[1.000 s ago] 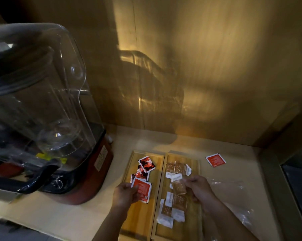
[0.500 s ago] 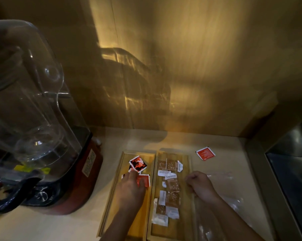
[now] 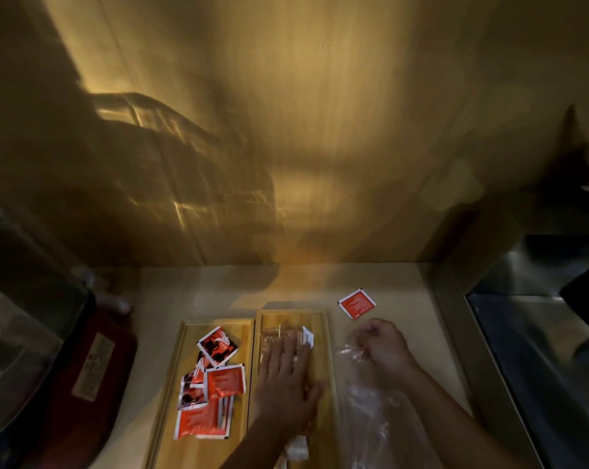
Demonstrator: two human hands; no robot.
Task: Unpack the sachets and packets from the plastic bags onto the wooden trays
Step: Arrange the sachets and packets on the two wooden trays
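Note:
Two wooden trays lie side by side on the counter. The left tray (image 3: 174, 384) holds several red and white sachets (image 3: 223, 382). On the right tray (image 3: 330, 367) lie clear and white packets (image 3: 303, 336), mostly covered by my left hand (image 3: 286, 380), which rests flat with fingers spread. My right hand (image 3: 384, 346) is closed on the top of a clear plastic bag (image 3: 377, 424) lying right of the trays. One red sachet (image 3: 356, 303) lies alone on the counter beyond my right hand.
A blender with a red base (image 3: 83, 367) and a clear cover stands at the left. A wooden wall (image 3: 320, 147) rises behind the counter. A steel sink (image 3: 540, 350) drops off at the right.
My left hand moved from the red sachets on the left tray across onto the packets on the right tray. My right hand shifted right to the plastic bag. The camera view swung right.

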